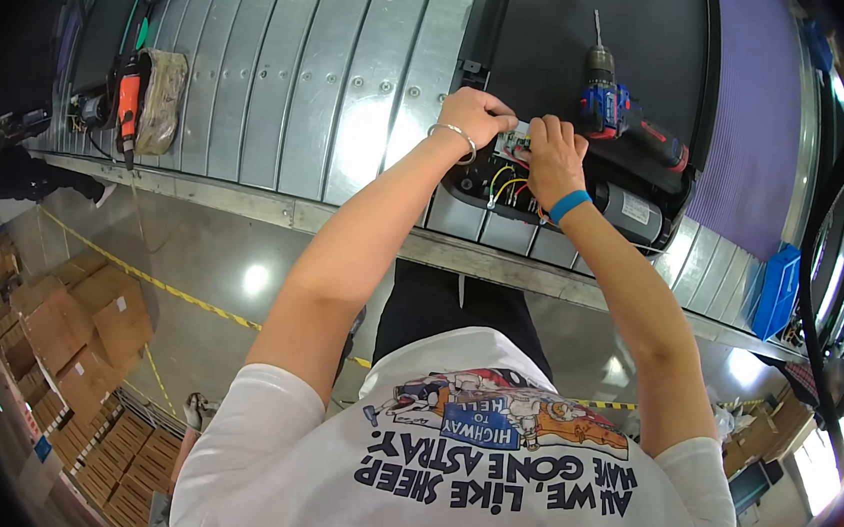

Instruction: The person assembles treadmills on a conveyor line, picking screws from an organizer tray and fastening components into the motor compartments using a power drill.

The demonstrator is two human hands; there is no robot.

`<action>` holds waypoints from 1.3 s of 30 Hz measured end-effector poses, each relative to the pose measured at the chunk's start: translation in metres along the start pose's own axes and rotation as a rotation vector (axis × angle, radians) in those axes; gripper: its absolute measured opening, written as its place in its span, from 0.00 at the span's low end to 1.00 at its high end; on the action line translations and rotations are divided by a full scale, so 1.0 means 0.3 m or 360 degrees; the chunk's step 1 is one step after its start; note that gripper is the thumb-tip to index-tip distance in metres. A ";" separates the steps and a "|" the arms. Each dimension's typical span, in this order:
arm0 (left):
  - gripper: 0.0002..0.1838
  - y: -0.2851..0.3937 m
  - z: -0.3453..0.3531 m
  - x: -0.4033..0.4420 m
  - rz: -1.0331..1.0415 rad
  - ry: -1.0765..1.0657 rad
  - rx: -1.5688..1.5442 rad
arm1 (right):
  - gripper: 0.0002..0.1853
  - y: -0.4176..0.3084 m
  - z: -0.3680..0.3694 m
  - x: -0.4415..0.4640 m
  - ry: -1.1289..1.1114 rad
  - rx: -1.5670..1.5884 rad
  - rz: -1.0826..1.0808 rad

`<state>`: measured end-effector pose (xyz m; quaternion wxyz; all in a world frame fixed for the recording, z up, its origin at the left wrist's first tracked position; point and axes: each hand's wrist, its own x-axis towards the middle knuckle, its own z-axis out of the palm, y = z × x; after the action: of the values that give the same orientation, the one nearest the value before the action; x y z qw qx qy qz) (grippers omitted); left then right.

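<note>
A small circuit board (513,143) with white and yellow parts sits in the open end of a black machine frame (587,42). My left hand (477,118) is closed in a pinch at the board's upper left edge; whatever its fingertips hold is too small to make out. Over the board's right side curls my right hand (556,160), its fingers bent down and their grip hidden. Yellow and red wires (504,185) run below the board, near my right wrist. Right of them lies a black cylindrical motor (632,214) with a white label.
A blue-and-black cordless drill (607,104) lies on the frame, bit pointing away. Metal slats (298,72) form the conveyor under it. An orange-and-black power tool (130,102) lies far left. A blue bin (777,293) hangs at right. Cardboard boxes (86,319) stand on the floor.
</note>
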<state>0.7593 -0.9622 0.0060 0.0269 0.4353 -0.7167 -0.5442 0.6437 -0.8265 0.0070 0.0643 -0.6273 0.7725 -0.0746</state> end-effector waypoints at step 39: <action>0.08 0.011 0.076 -0.329 -0.0577 -0.0504 -0.2009 | 0.16 -0.144 -0.560 -0.619 -0.0088 0.1013 0.0428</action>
<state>0.8068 -0.8805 0.0422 0.0789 0.3645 -0.1723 -0.9117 0.6908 -0.6477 0.1814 0.2871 -0.4702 0.7841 -0.2856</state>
